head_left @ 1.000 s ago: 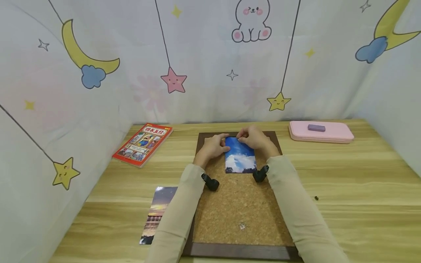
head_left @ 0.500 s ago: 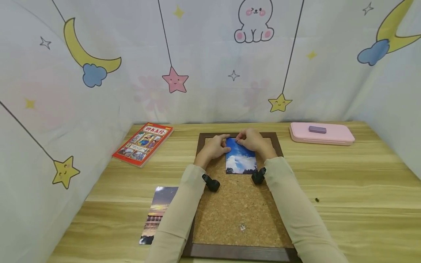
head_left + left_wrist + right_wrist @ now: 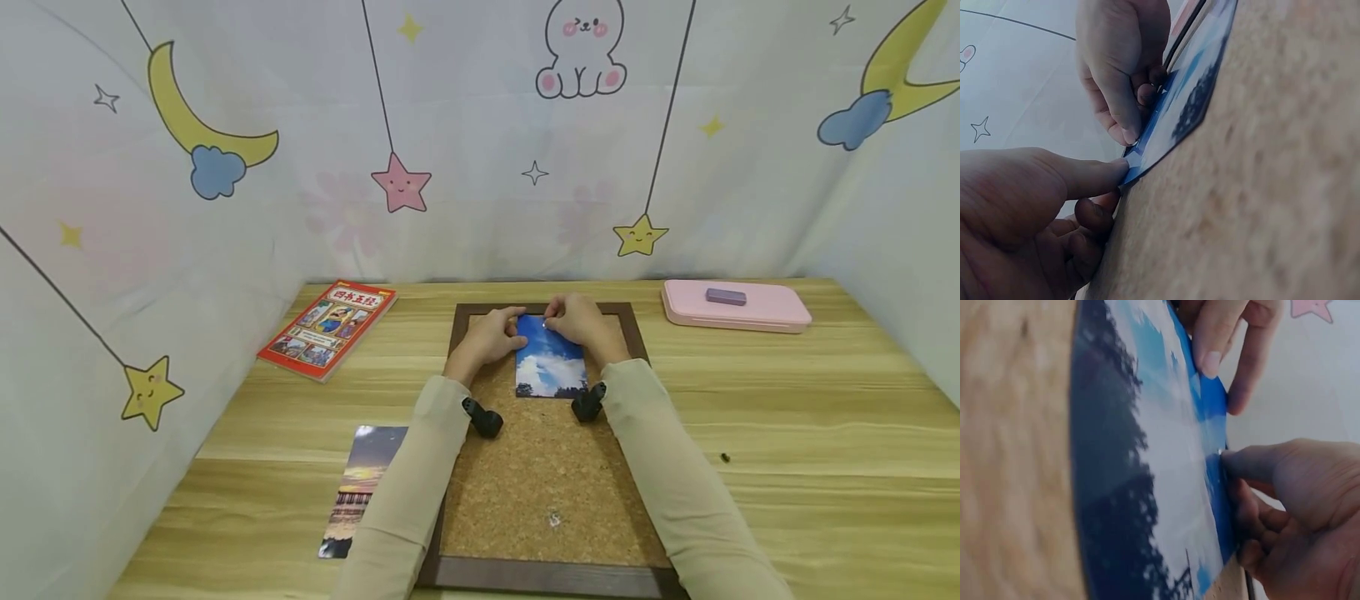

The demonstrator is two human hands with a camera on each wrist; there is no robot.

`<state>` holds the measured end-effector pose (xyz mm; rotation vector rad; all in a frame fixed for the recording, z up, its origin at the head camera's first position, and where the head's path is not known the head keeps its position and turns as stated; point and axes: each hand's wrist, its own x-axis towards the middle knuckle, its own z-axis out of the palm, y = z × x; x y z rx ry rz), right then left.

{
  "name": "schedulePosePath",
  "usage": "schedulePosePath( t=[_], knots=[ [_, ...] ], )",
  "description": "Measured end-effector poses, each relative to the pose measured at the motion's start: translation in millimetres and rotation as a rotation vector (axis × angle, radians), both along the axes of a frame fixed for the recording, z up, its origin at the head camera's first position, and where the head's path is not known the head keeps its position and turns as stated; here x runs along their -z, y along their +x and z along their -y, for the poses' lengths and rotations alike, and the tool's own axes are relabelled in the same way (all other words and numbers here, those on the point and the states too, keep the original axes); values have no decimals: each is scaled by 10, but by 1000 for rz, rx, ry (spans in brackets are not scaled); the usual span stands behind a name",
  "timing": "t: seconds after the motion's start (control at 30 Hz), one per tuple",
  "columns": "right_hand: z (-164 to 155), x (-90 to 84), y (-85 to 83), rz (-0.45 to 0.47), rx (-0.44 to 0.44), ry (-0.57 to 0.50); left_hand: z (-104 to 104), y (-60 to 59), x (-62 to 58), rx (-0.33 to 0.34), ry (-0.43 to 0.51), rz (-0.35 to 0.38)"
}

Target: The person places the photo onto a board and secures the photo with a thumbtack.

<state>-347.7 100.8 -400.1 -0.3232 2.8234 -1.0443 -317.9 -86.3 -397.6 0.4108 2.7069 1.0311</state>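
A photo [image 3: 549, 368] of blue sky, white clouds and dark trees lies near the far end of a cork board [image 3: 555, 467] with a brown frame. My left hand [image 3: 487, 335] rests at its upper left; the thumb presses on the photo and the index finger reaches along the top edge. In the right wrist view, a tiny pale pin [image 3: 1220, 452] shows at the thumb tip of my right hand [image 3: 581, 321], which pinches it against the photo's upper part. The pin is mostly hidden behind the fingertips.
A second photo [image 3: 360, 483], a sunset, lies left of the board, partly under my left sleeve. Small clear bits [image 3: 554, 520] sit low on the cork. A red book [image 3: 327, 329] lies at the back left, a pink case [image 3: 735, 307] with a purple eraser-like block [image 3: 725, 297] at the back right.
My right fingertips have shifted slightly on the photo's upper part, and a pale glint now shows beside them. The left hand stays at the photo's upper left.
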Motion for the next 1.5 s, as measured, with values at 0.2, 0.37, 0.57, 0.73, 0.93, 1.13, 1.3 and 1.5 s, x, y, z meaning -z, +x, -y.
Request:
schedulePosePath(
  t=[0.2,0.37,0.57,0.73,0.93,1.13,1.3,1.5],
  knots=[
    [56,36,3,10,90,-7,7,-12,27,-16,-5,1],
    [87,49,12,21,114,-6,15,-24,37,-11,-16,-10],
    [80,46,29,29,117,22,11,-19,43,-12,-17,1],
    [30,4,32,33,85,56,-10,-14,26,-23,-17,1],
    [-40,-34,50,28,16,67,-24,0,14,-41,-6,12],
    [-109,-69,56,69,-43,35,-35,15,-5,-51,-5,12],
    [-164,-106,46,122,-80,17,-45,22,-22,-48,-9,-1],
    [-190,-155,97,159,-82,50,-48,32,-36,-62,-33,14]
  ],
)
